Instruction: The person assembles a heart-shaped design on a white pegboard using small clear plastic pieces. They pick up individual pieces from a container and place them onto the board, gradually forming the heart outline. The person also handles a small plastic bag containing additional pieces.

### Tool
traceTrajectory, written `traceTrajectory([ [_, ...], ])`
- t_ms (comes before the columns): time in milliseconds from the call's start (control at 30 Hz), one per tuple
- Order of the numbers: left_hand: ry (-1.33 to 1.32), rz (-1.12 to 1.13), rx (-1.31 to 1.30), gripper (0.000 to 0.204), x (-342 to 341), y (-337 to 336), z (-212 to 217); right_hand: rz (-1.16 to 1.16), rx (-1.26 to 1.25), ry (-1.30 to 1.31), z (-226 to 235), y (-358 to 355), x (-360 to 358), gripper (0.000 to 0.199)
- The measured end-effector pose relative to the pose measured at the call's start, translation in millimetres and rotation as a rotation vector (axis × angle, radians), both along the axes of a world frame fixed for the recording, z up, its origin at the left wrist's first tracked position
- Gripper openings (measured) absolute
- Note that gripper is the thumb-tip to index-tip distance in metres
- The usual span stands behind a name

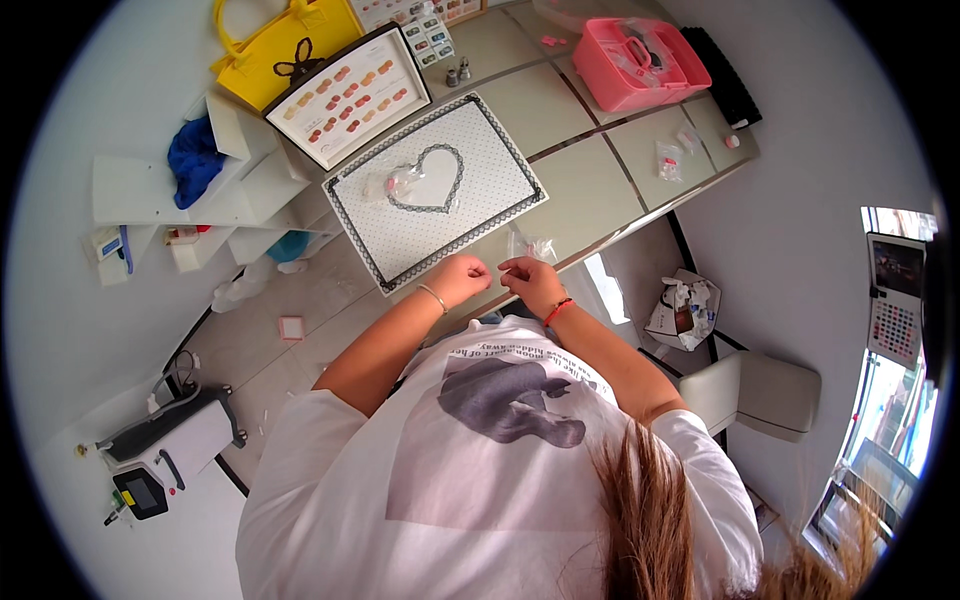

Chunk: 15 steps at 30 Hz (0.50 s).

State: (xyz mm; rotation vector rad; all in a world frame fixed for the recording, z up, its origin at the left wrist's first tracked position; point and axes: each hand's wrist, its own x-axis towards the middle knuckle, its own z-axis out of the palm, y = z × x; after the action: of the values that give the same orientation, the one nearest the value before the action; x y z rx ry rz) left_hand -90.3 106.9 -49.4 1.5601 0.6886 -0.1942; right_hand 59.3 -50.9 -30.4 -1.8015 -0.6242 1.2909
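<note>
I see both hands meeting at the near edge of the desk [590,190], just past the person's white shirt. My left hand [462,276], with a thin bracelet at the wrist, is curled with its fingertips pinched together toward the right hand [530,280], which wears a red cord bracelet and is likewise pinched; between them they seem to grip something tiny, too small for me to make out. Just beyond the right hand, touching or nearly touching its fingers, lies a small clear plastic bag [530,245] on the desk's near edge. Farther in, to the left of the hands, a white mat [490,175] with a dark lace border and a heart outline lies tilted on the desk, and a second little clear packet [403,183] rests on the heart's left lobe. Beyond the mat, at the far left corner, a framed display board of nail tips [348,96] leans by a yellow bag [270,45]. A pink plastic case [640,62] stands at the far right edge, well apart from the hands.
</note>
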Motion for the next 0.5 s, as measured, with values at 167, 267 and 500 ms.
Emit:
traceTrajectory([
  [167,0.029,-0.106,0.278,0.02,-0.1,-3.1,10.5,0.069,0.024,0.015,1.9,-0.6,-1.7,0.024],
  [267,0.064,-0.161,0.353,0.019,1.6,-7.7,13.5,0.094,0.029,0.007,1.5,-3.4,-3.1,0.02],
  [500,0.002,-0.024,0.512,0.015,4.4,-0.1,-19.4,0.072,-0.076,-0.12,15.2,-11.2,1.5,0.015],
])
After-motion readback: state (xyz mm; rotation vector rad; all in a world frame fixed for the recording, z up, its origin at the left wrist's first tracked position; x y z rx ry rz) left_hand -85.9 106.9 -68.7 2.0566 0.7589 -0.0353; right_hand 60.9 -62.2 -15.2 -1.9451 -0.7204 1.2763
